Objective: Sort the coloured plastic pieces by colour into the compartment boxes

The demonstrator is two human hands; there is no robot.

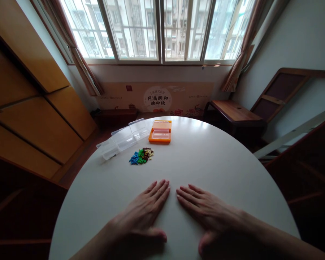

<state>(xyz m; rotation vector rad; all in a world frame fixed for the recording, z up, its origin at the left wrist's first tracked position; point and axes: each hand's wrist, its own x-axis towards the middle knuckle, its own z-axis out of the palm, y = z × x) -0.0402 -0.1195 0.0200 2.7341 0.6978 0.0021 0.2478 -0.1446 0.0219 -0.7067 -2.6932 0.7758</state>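
My left hand (146, 207) lies flat on the white round table (222, 159), fingers stretched forward and thumb out to the side. Opposite it, my right hand (206, 209) rests flat too, its fingertips a short gap from the left ones. Neither hand holds anything. Beyond my left hand is a small pile of little pieces (141, 156) in blue, green, dark brown and cream; their exact kind is too small to tell. Behind the pile stand clear plastic boxes (123, 138) with raised lids, in a slanting row. An orange case (160, 132) with pinkish compartments sits right of them.
Past the table's far edge is a low wooden stool or bench (235, 110) at the right. A wooden cabinet (35, 126) rises on the left. Windows with curtains (83, 68) fill the back wall, above a printed banner (189, 95). Dark wooden furniture flanks the table on both sides.
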